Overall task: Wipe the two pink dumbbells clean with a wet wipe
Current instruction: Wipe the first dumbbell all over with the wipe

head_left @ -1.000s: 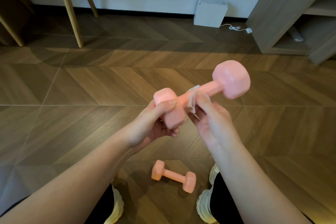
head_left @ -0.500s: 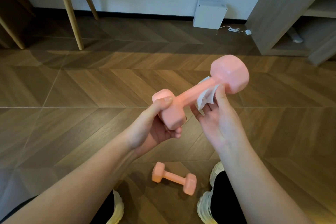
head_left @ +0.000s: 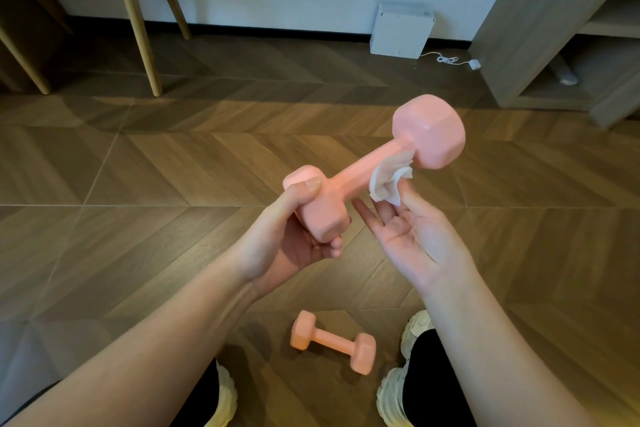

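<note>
Dumbbell (head_left: 360,174) mid-frame: my left hand (head_left: 287,243) grips its near head; my right hand (head_left: 414,241), palm up, pinches wipe (head_left: 389,180) on the bar. Second dumbbell (head_left: 334,342) on floor (head_left: 138,225), lower centre.

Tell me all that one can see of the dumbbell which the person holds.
The held dumbbell is pink all over, with a smooth, matte coating that looks like vinyl. It has a round bar between two faceted heads. It is in the air, tilted, far head higher and to the right. The left hand grips the near head, thumb on top. The wipe, pinched by the right hand, touches the bar beside the far head.
</note>
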Demonstrator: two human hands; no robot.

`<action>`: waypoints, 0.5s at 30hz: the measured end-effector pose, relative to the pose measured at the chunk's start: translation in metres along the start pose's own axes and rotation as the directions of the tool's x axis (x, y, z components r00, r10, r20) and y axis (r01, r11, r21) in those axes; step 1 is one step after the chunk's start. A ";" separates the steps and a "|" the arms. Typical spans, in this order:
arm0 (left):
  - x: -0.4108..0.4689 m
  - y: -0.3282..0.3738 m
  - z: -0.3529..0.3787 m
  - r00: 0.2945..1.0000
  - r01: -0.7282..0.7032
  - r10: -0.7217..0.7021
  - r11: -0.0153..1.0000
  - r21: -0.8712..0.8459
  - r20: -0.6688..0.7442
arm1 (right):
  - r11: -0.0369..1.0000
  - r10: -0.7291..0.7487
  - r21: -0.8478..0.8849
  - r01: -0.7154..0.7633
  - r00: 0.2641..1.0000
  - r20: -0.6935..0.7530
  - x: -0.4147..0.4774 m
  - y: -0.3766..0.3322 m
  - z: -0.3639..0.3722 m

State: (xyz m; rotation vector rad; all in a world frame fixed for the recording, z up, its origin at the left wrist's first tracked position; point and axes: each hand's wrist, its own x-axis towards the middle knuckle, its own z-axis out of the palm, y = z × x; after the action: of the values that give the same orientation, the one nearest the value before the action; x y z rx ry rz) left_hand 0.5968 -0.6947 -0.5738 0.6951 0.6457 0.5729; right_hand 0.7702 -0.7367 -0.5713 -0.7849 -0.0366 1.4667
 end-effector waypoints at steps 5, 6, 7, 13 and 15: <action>-0.001 -0.007 0.003 1.000 0.025 -0.026 1.000 0.015 0.017 | 0.994 -0.036 -0.108 0.023 0.992 -0.117 0.003 0.006 -0.002; 0.000 -0.008 0.004 0.999 0.024 -0.025 0.999 0.021 0.021 | 0.990 -0.045 -0.137 0.028 0.991 -0.125 0.003 0.006 -0.002; 0.000 -0.008 0.003 1.000 0.020 -0.021 0.999 0.033 0.023 | 0.985 -0.056 -0.171 0.034 0.991 -0.125 0.003 0.005 -0.003; 0.003 -0.011 -0.003 0.999 -0.040 0.042 0.979 0.199 -0.004 | 0.943 -0.166 -0.320 0.094 0.965 -0.204 -0.002 0.000 -0.001; 0.003 -0.013 -0.004 0.998 -0.067 0.069 0.967 0.248 -0.002 | 0.956 -0.190 -0.264 0.125 0.953 -0.237 -0.002 -0.004 -0.001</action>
State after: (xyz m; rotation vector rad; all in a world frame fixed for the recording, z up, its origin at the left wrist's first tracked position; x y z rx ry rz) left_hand 0.5995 -0.6991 -0.5874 0.9522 0.7123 0.5644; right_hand 0.7736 -0.7390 -0.5691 -1.1474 -0.0825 1.2094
